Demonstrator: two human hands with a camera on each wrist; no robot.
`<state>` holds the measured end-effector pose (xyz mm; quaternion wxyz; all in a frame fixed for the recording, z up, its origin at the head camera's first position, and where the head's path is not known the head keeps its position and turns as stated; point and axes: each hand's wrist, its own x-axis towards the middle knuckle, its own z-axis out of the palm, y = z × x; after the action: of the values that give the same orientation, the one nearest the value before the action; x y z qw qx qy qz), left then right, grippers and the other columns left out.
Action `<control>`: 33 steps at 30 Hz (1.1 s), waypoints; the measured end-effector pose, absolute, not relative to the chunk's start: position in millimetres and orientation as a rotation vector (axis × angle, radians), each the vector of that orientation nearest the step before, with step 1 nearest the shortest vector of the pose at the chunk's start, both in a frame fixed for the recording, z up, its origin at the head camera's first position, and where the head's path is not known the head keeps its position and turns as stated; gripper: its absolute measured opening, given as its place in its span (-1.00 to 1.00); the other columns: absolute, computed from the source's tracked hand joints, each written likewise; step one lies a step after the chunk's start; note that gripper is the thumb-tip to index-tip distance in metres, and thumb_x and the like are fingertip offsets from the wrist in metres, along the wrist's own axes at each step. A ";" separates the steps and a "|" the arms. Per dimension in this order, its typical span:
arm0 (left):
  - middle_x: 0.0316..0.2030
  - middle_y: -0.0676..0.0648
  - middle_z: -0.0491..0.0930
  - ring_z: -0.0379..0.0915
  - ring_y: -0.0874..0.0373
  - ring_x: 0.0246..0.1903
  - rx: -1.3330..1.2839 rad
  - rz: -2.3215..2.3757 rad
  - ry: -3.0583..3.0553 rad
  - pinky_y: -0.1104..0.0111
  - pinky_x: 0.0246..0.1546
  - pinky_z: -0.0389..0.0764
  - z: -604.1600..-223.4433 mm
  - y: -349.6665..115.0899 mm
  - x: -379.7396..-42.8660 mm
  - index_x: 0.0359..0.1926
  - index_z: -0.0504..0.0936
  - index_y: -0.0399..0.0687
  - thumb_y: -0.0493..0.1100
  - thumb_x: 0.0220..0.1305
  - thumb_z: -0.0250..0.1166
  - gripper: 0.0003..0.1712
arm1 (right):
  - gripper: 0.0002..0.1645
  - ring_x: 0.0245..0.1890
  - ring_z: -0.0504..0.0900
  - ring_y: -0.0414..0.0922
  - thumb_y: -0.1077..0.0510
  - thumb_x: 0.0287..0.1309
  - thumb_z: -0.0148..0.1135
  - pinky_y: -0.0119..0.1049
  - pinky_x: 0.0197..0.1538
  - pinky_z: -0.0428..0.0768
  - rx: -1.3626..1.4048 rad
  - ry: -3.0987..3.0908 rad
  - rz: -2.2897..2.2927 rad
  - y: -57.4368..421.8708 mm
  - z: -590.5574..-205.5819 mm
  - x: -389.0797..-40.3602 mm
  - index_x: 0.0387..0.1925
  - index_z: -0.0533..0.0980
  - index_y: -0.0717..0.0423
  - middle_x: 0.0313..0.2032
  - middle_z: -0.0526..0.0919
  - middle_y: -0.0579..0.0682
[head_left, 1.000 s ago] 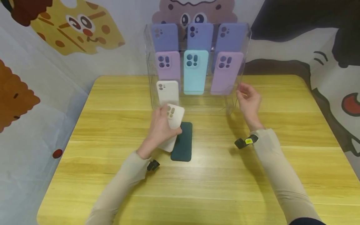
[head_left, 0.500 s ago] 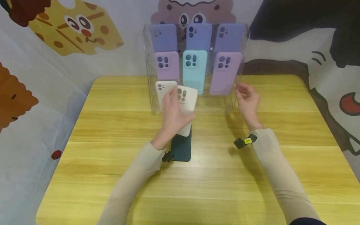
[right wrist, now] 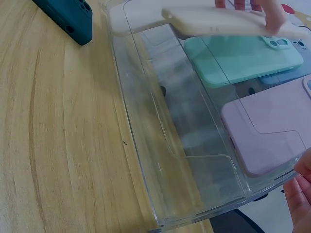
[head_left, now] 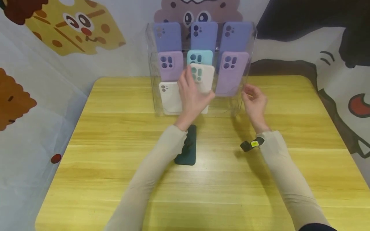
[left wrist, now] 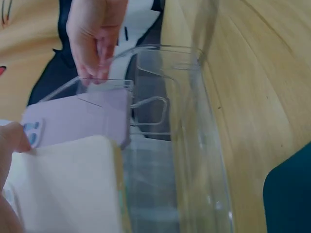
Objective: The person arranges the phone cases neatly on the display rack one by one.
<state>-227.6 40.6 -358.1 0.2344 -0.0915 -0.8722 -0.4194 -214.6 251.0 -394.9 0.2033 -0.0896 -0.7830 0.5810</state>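
Observation:
My left hand [head_left: 192,99] holds a white phone case [head_left: 206,80] by its side edges, thumb on the right and fingers on the left. The case is in front of the aqua phone case [head_left: 206,56] and covers most of it. In the right wrist view the held white case [right wrist: 218,22] appears edge-on, over the front part of the clear tiered display stand [right wrist: 194,189]. My right hand [head_left: 255,102] pinches the stand's right side edge. A second white phone case [head_left: 170,102] sits in the lowest tier at left, partly hidden by my left hand.
Lilac phone cases [head_left: 232,77] flank the aqua one in the middle tier. Blue-violet phone cases [head_left: 203,37] fill the top tier. A dark green phone case [head_left: 185,158] lies on the wooden table [head_left: 231,192] under my left forearm. A printed cloth [head_left: 136,61] hangs behind.
My left hand has carried the white case up and right, from over the dark green case to in front of the aqua one. My right hand has stayed at the stand's side.

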 end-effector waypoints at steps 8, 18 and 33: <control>0.27 -0.26 0.09 0.06 -0.04 0.23 -0.153 -1.019 -2.316 0.31 0.33 0.10 -371.8 58.3 -243.1 0.39 -0.07 -0.31 0.01 -0.15 0.44 0.21 | -0.62 -0.11 0.56 -0.20 0.43 0.13 0.13 -0.37 0.07 0.56 -0.280 -2.171 1.653 248.4 -393.6 -215.8 0.03 0.46 0.40 -0.04 0.58 0.23; 0.27 -0.28 0.07 0.06 -0.06 0.24 -0.069 -0.980 -2.341 0.26 0.34 0.09 -388.2 68.3 -243.7 0.39 -0.06 -0.30 0.03 -0.11 0.41 0.17 | -0.62 -0.10 0.56 -0.18 0.43 0.13 0.13 -0.37 0.08 0.55 -0.230 -2.161 1.646 251.4 -395.2 -215.1 0.03 0.46 0.39 -0.03 0.57 0.26; 0.23 -0.27 0.10 0.11 -0.07 0.19 -0.044 -0.919 -2.327 0.22 0.26 0.23 -409.1 67.6 -239.5 0.38 -0.02 -0.31 0.02 -0.12 0.41 0.15 | -0.66 -0.12 0.56 -0.18 0.45 0.11 0.15 -0.37 0.10 0.54 -0.296 -2.122 1.694 248.8 -393.2 -214.9 -0.02 0.50 0.35 -0.07 0.60 0.19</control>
<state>-239.5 67.6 -409.1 0.3145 -0.0166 -0.8828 -0.3485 -214.9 248.8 -393.2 0.2037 -0.1061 -0.7607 0.6071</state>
